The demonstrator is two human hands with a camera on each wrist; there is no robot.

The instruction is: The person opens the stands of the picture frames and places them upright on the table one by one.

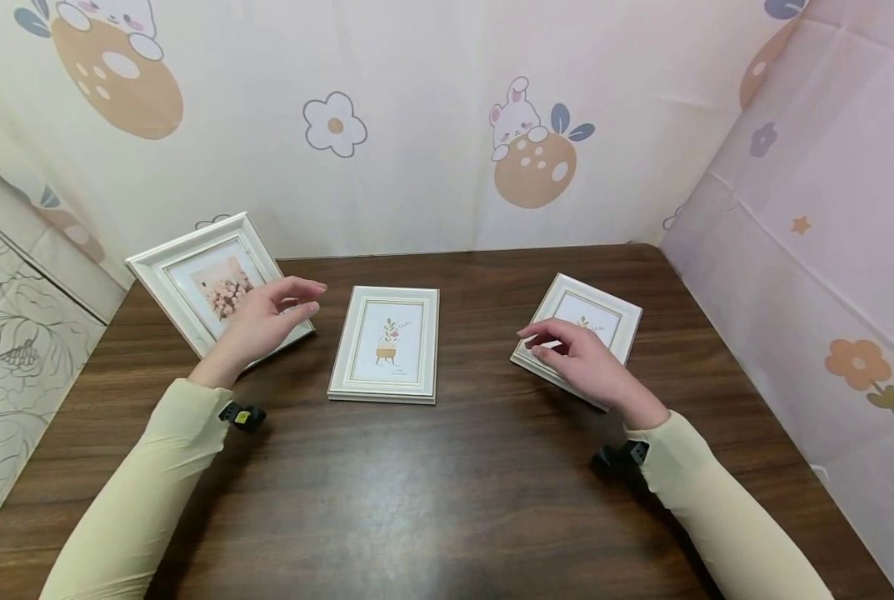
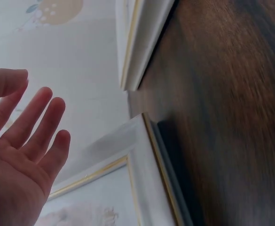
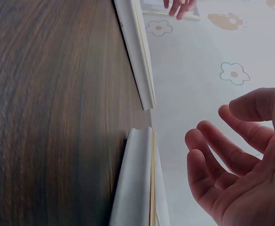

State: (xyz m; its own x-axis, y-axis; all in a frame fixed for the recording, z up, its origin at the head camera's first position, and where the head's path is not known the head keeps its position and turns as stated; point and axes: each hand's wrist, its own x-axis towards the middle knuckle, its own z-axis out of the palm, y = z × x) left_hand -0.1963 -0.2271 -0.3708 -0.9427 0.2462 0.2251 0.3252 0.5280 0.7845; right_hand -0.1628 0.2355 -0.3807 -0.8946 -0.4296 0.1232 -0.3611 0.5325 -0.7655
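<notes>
Three white picture frames with thin gold lines are on a dark wooden table. The left picture frame (image 1: 184,250), with a pink flower picture, leans upright; my left hand (image 1: 259,321) hovers before it, fingers relaxed and holding nothing. In the middle a picture frame (image 1: 345,354) with a potted plant picture lies flat, apart from both hands. The right picture frame (image 1: 626,333) lies turned at an angle, partly hidden under my right hand (image 1: 585,362). That hand's fingers are loosely bent and hold nothing; the right wrist view shows it above the frame's edge (image 3: 132,183).
A patterned cloth (image 1: 424,183) with rabbits and flowers hangs behind the table and along its right side. The brown tabletop (image 1: 387,492) stretches toward me in front of the frames. A line-drawn flower panel (image 1: 12,367) stands at the left.
</notes>
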